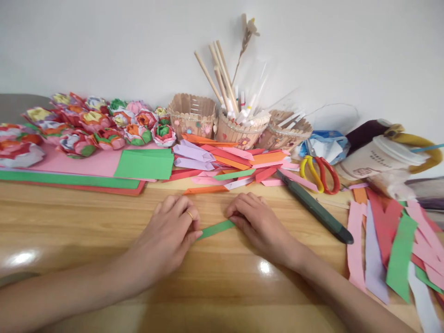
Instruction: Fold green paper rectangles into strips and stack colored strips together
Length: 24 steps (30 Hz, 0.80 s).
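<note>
A narrow green paper strip [217, 229] stretches between my two hands, just over the wooden table [208, 286]. My left hand [176, 222], with a ring on one finger, pinches its left end between thumb and fingers. The right end is pinched by my right hand [255, 219]; the fingers cover that tip. Just beyond the hands lies a pile of folded paper strips [236, 159] in orange, red, pink, lilac and green. A dark green utility knife [314, 206] lies slanted to the right of my right hand.
Folded paper flowers [95, 121] sit on stacked coloured sheets [86, 163] at the left, beside small green sheets [144, 163]. Decorated baskets [192, 118] with sticks and pens line the wall. Scissors [321, 173], a lidded cup [379, 157] and paper scraps [402, 254] occupy the right.
</note>
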Motion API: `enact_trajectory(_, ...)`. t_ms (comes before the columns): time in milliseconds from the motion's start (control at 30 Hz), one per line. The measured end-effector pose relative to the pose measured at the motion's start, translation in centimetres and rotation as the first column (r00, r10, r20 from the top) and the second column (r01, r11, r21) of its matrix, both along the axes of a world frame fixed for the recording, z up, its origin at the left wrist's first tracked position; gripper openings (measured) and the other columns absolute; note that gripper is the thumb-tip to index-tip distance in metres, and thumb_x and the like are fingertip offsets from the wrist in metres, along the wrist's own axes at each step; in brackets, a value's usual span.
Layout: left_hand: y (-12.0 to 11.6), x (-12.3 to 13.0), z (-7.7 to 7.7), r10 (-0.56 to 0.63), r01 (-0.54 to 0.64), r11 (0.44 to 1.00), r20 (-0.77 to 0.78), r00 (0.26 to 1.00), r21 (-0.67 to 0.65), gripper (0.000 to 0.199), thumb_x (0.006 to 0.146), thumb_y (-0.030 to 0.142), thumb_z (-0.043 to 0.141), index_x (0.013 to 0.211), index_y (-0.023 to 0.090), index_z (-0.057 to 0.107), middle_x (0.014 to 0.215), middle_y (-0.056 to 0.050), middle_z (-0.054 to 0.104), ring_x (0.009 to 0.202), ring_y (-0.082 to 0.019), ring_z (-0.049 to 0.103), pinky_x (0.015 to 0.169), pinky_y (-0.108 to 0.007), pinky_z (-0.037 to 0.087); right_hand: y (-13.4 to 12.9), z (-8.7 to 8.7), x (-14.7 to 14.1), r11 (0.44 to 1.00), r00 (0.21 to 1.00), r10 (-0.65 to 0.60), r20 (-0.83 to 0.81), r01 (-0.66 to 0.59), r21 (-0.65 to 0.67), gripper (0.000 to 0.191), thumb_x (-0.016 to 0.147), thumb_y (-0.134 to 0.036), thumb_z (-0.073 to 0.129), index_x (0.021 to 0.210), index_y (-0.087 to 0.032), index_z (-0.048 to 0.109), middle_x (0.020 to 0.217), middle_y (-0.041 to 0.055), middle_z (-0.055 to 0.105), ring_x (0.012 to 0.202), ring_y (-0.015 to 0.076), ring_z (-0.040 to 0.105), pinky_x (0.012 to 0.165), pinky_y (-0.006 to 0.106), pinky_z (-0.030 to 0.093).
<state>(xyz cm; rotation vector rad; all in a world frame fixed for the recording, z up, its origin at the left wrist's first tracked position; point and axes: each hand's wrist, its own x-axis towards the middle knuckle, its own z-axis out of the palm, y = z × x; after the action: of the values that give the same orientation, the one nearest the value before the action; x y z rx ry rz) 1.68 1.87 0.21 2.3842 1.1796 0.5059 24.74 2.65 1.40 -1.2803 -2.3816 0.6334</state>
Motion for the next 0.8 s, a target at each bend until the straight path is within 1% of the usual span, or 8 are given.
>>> enact_trajectory(133,0.0,-0.6,-0.2,0.012,-0.012,1.0,-0.01,1.0,-0.02,0.01,0.092,0.023,0.046,0.083,0.02,0.05,0.091,-0.003,0.052,0.089,-0.023,0.042,0.075,-0.037,0.036,0.1,0.3,0.6,0.998,0.996,0.049,-0.078,-0.051,-0.022,0.02,0.093,-0.009,0.041,0.093,-0.02,0.057,0.095,0.0052,0.062,0.091,0.0189,0.053,0.08,0.034,0.041)
enact_trajectory(233,-0.1,-0.8,-0.3,0.003,-0.003,1.0,0.004,1.0,-0.02,0.005,0.091,0.022,0.049,0.088,0.021,0.052,0.095,-0.003,0.053,0.094,-0.024,0.043,0.079,-0.038,0.036,-0.2,0.7,0.4,0.998,0.989,0.001,-0.145,-0.01,-0.056,0.02,0.095,-0.012,0.04,0.098,-0.02,0.058,0.096,0.0054,0.062,0.091,0.0176,0.055,0.082,0.033,0.044)
enact_trajectory(300,-0.2,-0.7,-0.2,-0.009,0.009,1.0,0.008,1.0,-0.009,0.005,0.091,0.021,0.049,0.089,0.021,0.053,0.096,-0.003,0.053,0.096,-0.024,0.043,0.08,-0.039,0.037,-0.5,0.8,-0.1,0.999,0.992,-0.033,-0.12,0.029,-0.036,0.01,0.093,-0.017,0.048,0.097,-0.018,0.058,0.095,0.0059,0.062,0.091,0.0189,0.054,0.082,0.035,0.045)
enact_trajectory(367,-0.2,-0.6,-0.1,-0.019,0.019,1.0,0.013,1.0,0.0,0.007,0.091,0.019,0.048,0.09,0.021,0.054,0.096,-0.003,0.053,0.096,-0.024,0.043,0.082,-0.039,0.037,-0.8,0.7,-0.8,0.999,0.998,-0.048,-0.03,0.049,0.024,0.003,0.088,-0.017,0.059,0.091,-0.017,0.058,0.094,0.0068,0.062,0.09,0.0214,0.052,0.08,0.037,0.045)
enact_trajectory(467,-0.2,-0.3,0.3,-0.035,0.036,0.999,0.019,0.999,-0.023,0.007,0.09,0.019,0.048,0.094,0.019,0.054,0.098,-0.004,0.053,0.097,-0.024,0.043,0.084,-0.04,0.038,-1.1,0.3,-1.6,0.995,0.997,-0.052,0.055,0.048,0.085,0.009,0.082,-0.01,0.062,0.082,-0.017,0.058,0.09,0.0068,0.061,0.087,0.0219,0.051,0.076,0.036,0.046)
enact_trajectory(600,0.1,0.1,0.8,-0.05,0.05,0.998,0.0,0.999,-0.046,0.006,0.087,0.024,0.057,0.09,0.019,0.055,0.099,-0.004,0.055,0.096,-0.024,0.045,0.082,-0.04,0.04,-1.4,0.2,-1.7,0.99,0.998,-0.055,-0.001,0.055,0.132,0.013,0.081,-0.009,0.064,0.077,-0.018,0.055,0.085,0.0055,0.061,0.082,0.0203,0.052,0.072,0.032,0.046)
enact_trajectory(700,0.3,0.5,0.9,-0.068,0.069,0.997,0.015,0.998,-0.024,0.005,0.085,0.015,0.055,0.081,0.018,0.054,0.09,-0.003,0.058,0.092,-0.022,0.049,0.08,-0.036,0.041,-1.8,0.4,-1.7,0.984,0.999,-0.031,-0.04,0.038,0.174,0.011,0.084,-0.01,0.06,0.079,-0.018,0.055,0.084,0.0053,0.063,0.081,0.0188,0.055,0.071,0.03,0.045)
enact_trajectory(800,0.3,0.9,1.2,-0.067,0.068,0.997,0.031,0.997,-0.023,0.008,0.085,0.012,0.053,0.08,0.018,0.054,0.082,-0.001,0.06,0.082,-0.019,0.054,0.072,-0.031,0.043,-2.5,0.5,-2.0,0.981,0.999,-0.036,0.005,0.034,0.189,0.004,0.087,-0.013,0.056,0.087,-0.017,0.058,0.082,0.0043,0.065,0.075,0.0174,0.059,0.067,0.028,0.044)
